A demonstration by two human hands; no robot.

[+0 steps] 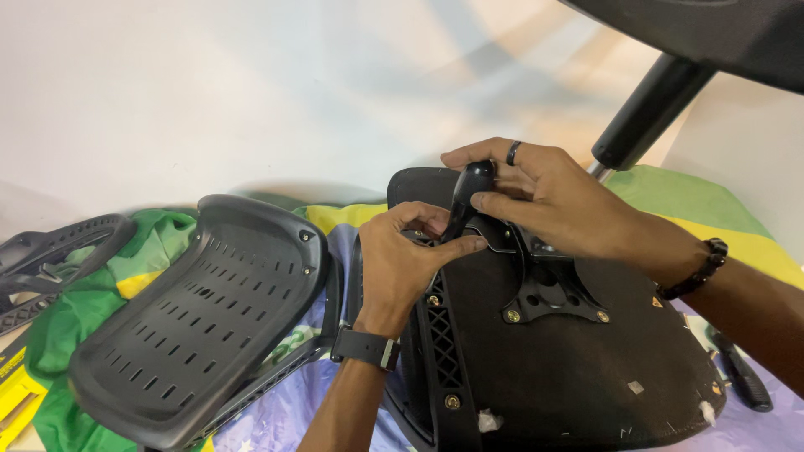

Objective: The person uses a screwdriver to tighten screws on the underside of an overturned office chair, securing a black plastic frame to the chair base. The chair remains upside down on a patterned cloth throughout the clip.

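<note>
Work surface: a cloth [737, 219] in green, yellow and blue-violet, spread under everything, rumpled at left. Behind it, a plain pale wall [209, 84].

Upturned chair seat [578, 368], black underside up, lies centre-right; metal mounting plate [548, 289] bolted on it. Left hand [402, 264] grips the seat's near edge, thumb toward a black lever handle [469, 197]. Right hand [544, 197], ring on one finger, closes around that lever from above.

Slotted black chair back [193, 318] lies at left, just beside the seat. Armrest piece [50, 251] at far left. Black gas cylinder [649, 109] slants top right.
</note>
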